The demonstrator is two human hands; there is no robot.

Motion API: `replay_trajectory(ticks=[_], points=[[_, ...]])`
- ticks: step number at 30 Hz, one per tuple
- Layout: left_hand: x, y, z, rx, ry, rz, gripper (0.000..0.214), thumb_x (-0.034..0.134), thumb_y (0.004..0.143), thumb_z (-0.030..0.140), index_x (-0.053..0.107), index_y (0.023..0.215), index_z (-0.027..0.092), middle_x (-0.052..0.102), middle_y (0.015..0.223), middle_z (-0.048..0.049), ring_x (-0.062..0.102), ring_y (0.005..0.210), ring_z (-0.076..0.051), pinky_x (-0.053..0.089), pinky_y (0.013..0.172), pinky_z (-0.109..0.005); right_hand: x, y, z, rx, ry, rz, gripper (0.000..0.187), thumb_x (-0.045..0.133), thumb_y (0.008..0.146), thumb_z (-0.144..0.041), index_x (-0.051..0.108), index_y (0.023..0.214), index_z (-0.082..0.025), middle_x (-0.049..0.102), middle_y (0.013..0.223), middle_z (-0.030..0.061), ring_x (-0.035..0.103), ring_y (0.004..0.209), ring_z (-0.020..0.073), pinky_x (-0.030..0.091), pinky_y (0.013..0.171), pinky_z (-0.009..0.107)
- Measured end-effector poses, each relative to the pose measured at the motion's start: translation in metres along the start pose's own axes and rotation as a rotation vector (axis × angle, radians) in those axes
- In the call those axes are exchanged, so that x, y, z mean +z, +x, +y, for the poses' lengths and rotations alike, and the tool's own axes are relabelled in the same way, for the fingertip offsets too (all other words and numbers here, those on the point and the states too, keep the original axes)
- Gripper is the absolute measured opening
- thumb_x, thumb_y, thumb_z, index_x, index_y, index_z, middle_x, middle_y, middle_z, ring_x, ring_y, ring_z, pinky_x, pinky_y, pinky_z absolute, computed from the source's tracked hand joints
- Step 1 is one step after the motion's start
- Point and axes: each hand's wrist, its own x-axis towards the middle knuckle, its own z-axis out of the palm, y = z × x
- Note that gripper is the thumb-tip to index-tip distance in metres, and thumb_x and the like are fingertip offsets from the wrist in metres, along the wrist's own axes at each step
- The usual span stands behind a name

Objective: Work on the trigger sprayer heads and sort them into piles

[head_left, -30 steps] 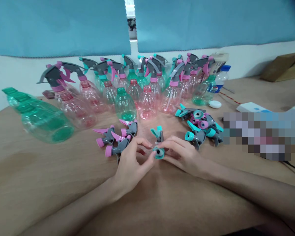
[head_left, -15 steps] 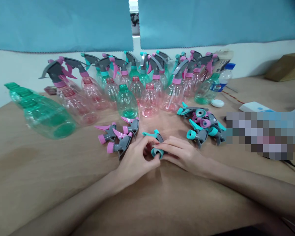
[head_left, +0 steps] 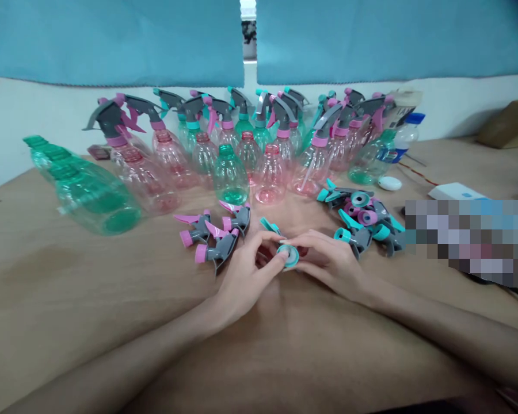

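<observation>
Both hands meet at the middle of the wooden table (head_left: 69, 299) around one teal and grey spray-trigger head (head_left: 287, 253). My left hand (head_left: 246, 276) pinches its round teal collar from the left. My right hand (head_left: 328, 261) grips it from the right, fingers curled over the body. The collar's open end faces me, and the teal trigger tip (head_left: 267, 224) sticks out behind the fingers. Three pink and grey trigger heads (head_left: 213, 233) lie just left of my left hand.
A pile of teal and pink trigger heads (head_left: 365, 221) lies right of my right hand. Behind stand several pink and green spray bottles (head_left: 250, 149), some capped. A stack of green bottles (head_left: 86, 187) lies at left. White devices (head_left: 453, 191) and a red cable sit at right.
The trigger head has been turned in my fingers so its collar opening now faces me more squarely. The view has drifted slightly, and both hands stay together on the part.
</observation>
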Motion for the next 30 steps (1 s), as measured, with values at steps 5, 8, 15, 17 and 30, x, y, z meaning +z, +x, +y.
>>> replay_trajectory(ticks=[5, 8, 15, 17, 30], points=[[0.001, 0.0, -0.003, 0.026, -0.018, -0.015, 0.019, 0.055, 0.087, 0.028, 0.054, 0.105, 0.022, 0.059, 0.092, -0.001, 0.057, 0.084, -0.016, 0.047, 0.075, -0.03, -0.002, 0.002, 0.0, -0.023, -0.023, 0.012, 0.023, 0.061, 0.087, -0.025, 0.06, 0.11, -0.022, 0.068, 0.098, 0.0047, 0.063, 0.086, 0.0165, 0.053, 0.073, 0.03], [0.003, 0.0, -0.002, 0.014, 0.085, 0.014, 0.019, 0.057, 0.082, 0.023, 0.053, 0.101, 0.021, 0.058, 0.087, -0.0003, 0.057, 0.079, -0.016, 0.046, 0.07, -0.029, -0.001, 0.001, 0.0, -0.051, -0.057, 0.006, 0.023, 0.061, 0.087, -0.025, 0.06, 0.11, -0.021, 0.068, 0.094, 0.0053, 0.062, 0.082, 0.0169, 0.053, 0.07, 0.031], [0.0, 0.002, 0.004, -0.003, 0.216, -0.023, 0.018, 0.059, 0.077, 0.02, 0.052, 0.093, 0.021, 0.059, 0.08, 0.0019, 0.055, 0.068, -0.014, 0.045, 0.062, -0.027, 0.001, 0.001, 0.001, -0.169, -0.117, -0.017, 0.027, 0.057, 0.089, -0.021, 0.058, 0.116, -0.02, 0.067, 0.096, 0.007, 0.06, 0.084, 0.0187, 0.052, 0.071, 0.034], [0.0, 0.002, 0.006, -0.016, 0.248, -0.025, 0.018, 0.059, 0.076, 0.021, 0.053, 0.093, 0.022, 0.06, 0.082, 0.002, 0.056, 0.069, -0.014, 0.045, 0.062, -0.028, 0.003, 0.001, 0.001, -0.19, -0.133, -0.011, 0.027, 0.056, 0.089, -0.02, 0.057, 0.117, -0.019, 0.066, 0.097, 0.0075, 0.06, 0.085, 0.0192, 0.052, 0.071, 0.034], [0.006, -0.002, 0.006, -0.021, 0.364, 0.037, 0.01, 0.048, 0.087, 0.023, 0.051, 0.096, 0.021, 0.06, 0.084, 0.0006, 0.058, 0.076, -0.018, 0.045, 0.068, -0.032, 0.005, 0.002, -0.001, -0.112, -0.11, -0.022, 0.024, 0.056, 0.09, -0.024, 0.058, 0.114, -0.02, 0.066, 0.096, 0.0073, 0.059, 0.084, 0.0192, 0.052, 0.072, 0.034]])
